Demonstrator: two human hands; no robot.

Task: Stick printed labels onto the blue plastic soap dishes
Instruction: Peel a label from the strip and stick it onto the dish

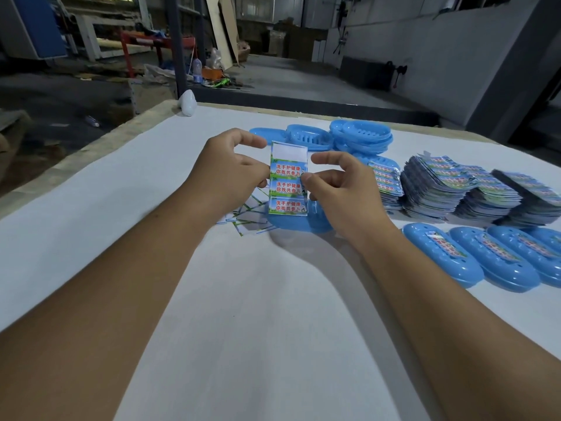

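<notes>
Forearms reach out over my white table [91, 208], and both hands are pinching one label sheet [288, 180] held upright between them: left hand [233, 168] on its left edge, right hand [343, 189] at its right edge. Top slot is already blank, three labels left. Under it sits a blue soap dish [300, 221], with used backing strips [249, 215] beside. Labelled dishes [485, 256] line the right, sheet stacks [455, 189] behind them, unlabelled dishes [358, 136] farthest back.

At the upper left of your view, a white rounded object [187, 102] sits on the bench [261, 329] corner. Behind it stands a dark steel post [179, 41]; a clear bottle [197, 69] and leaning boards [219, 28] occupy the upper centre floor.
</notes>
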